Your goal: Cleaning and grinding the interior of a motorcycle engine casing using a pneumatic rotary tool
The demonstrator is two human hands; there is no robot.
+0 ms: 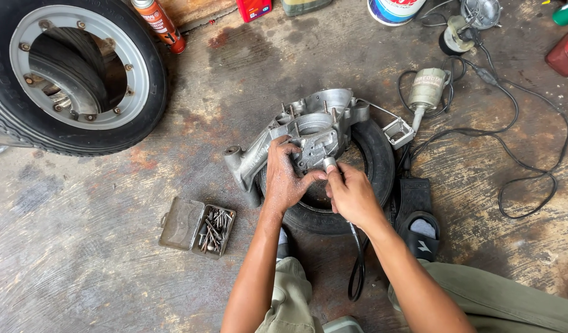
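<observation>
In front of you the engine casing is dull silver-grey aluminium, and it sits on a small black tyre. The tool tip you pinch is bright silver, its cable black. Your trousers are olive green, your sandal black over a grey sock. The open tin to your left is grey metal, filled with silvery bits. The big tyre is black with a pale grey rim. The spray can is orange with a red cap. The motor is cream-green with a red label, trailing black wires. The floor is streaked grey concrete with rusty brown stains.
</observation>
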